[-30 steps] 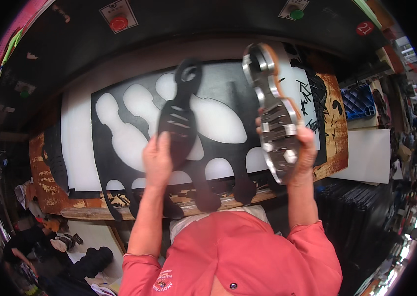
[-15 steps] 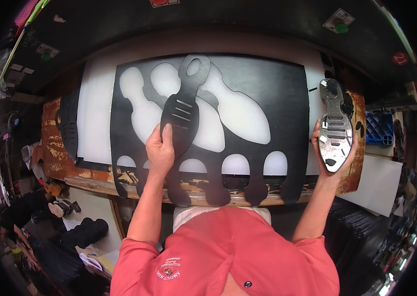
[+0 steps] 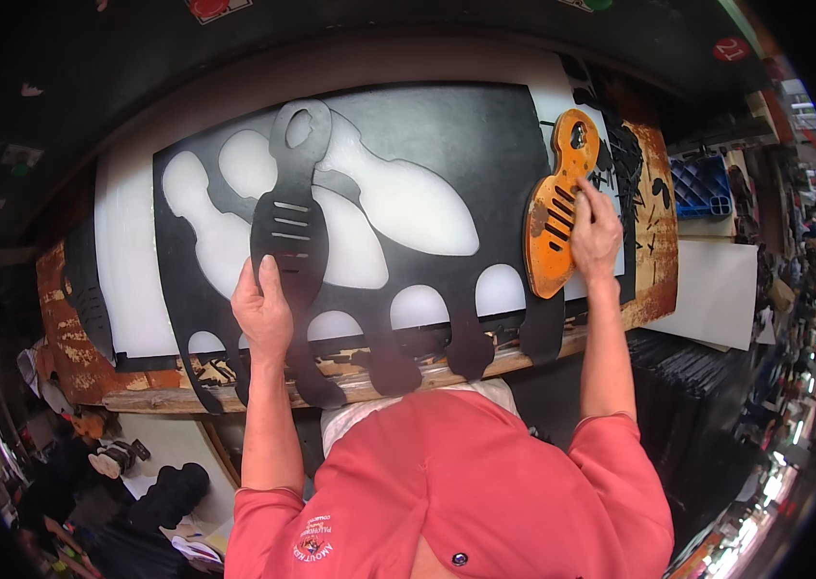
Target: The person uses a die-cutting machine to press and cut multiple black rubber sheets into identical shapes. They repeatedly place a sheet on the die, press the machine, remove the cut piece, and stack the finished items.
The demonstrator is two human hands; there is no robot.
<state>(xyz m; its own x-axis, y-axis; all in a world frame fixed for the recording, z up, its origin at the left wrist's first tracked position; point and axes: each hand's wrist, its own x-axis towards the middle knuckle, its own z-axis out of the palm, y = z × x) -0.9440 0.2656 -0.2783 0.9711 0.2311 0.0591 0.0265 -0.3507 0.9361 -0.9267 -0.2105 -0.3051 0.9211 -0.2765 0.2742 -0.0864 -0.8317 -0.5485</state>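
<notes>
My left hand (image 3: 264, 314) pinches the lower end of a black cut-out piece (image 3: 283, 198) with a ring-shaped top and several slots. This piece lies over, or is held just above, a black sheet (image 3: 456, 121) with sole-shaped holes cut through it. At the sheet's right side, my right hand (image 3: 597, 234) grips the right edge of an orange cutting die (image 3: 549, 253) of the same slotted outline, its orange face up. Whether the die touches the sheet, I cannot tell.
A white board (image 3: 130, 251) lies beneath the sheet on a worn brown bench (image 3: 654, 275). Black slotted scraps (image 3: 623, 159) sit at the right. Farther right are a blue crate (image 3: 700, 186) and a white panel (image 3: 702, 289). A dark machine beam (image 3: 408, 29) spans the back.
My right hand has turned the die from its metal side to its orange face and brought it left over the sheet's right side. The view has shifted; my left hand still holds the black piece.
</notes>
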